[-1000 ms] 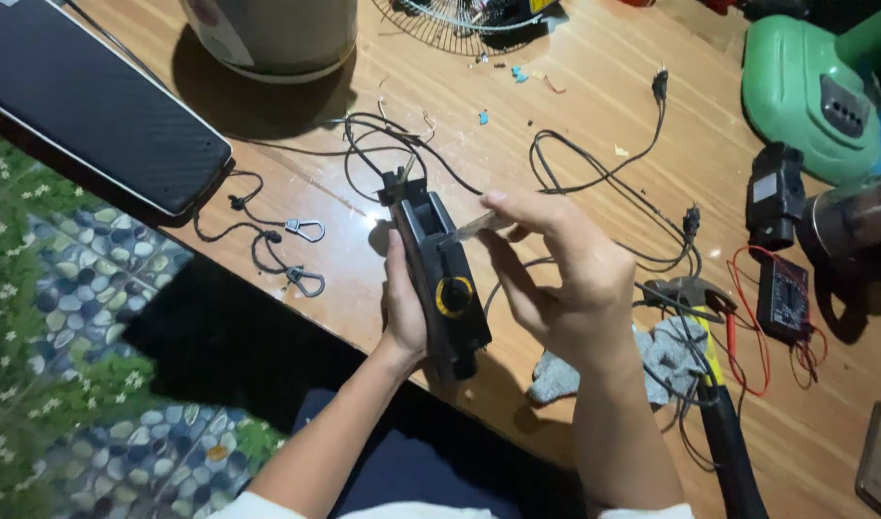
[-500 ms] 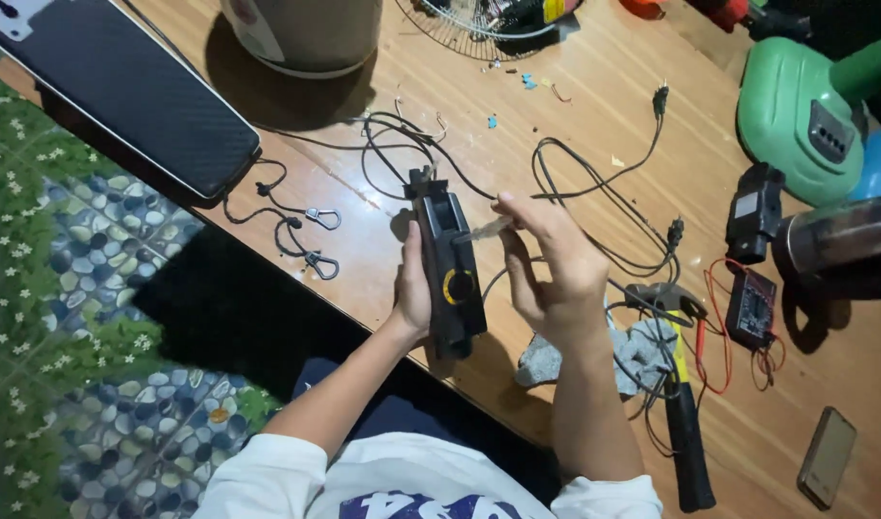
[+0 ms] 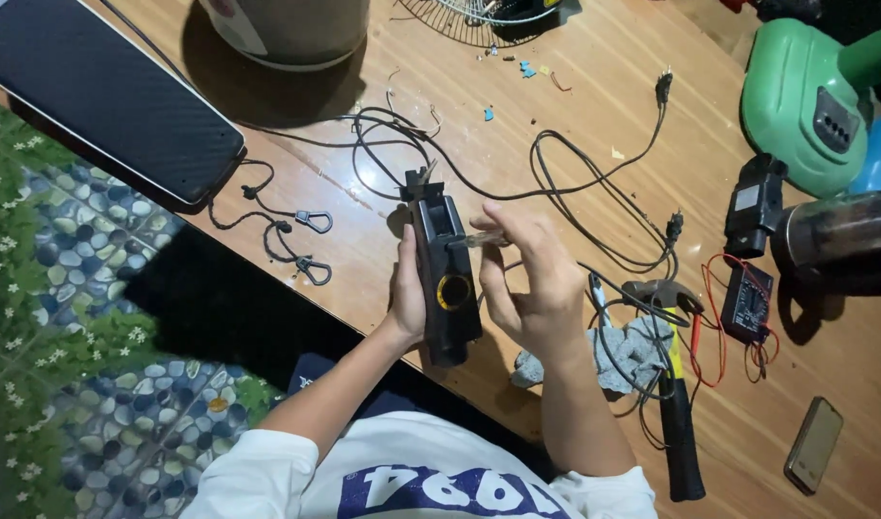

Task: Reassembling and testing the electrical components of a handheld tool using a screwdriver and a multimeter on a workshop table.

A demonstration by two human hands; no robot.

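A: Obs. at this moment: left hand [image 3: 409, 288] was wrapped around the black device housing [image 3: 444, 279], holding it tilted above the edge of the wooden table [image 3: 594, 106]. Confirm?

B: Confirmed. Housing sat in the left palm, orange ring facing up, wires at its top end. Right hand [image 3: 532, 284] pinched a thin screwdriver [image 3: 479, 240], tip against the housing's upper side.

A: Change against half a second before?

B: Little. Both hands kept the same grips; the right hand stayed at the same spot on the housing. The view shifted slightly, so the table contents sat a bit differently in frame.

A: Surroundings?

B: Black cables [image 3: 575, 183] looped behind the housing. Hammer [image 3: 673, 384] lay on a grey rag [image 3: 625, 351] just right of the right wrist. Multimeter [image 3: 746, 300] with red leads further right, phone [image 3: 812, 444] near the table's front edge, green machine [image 3: 806, 96] at the far right
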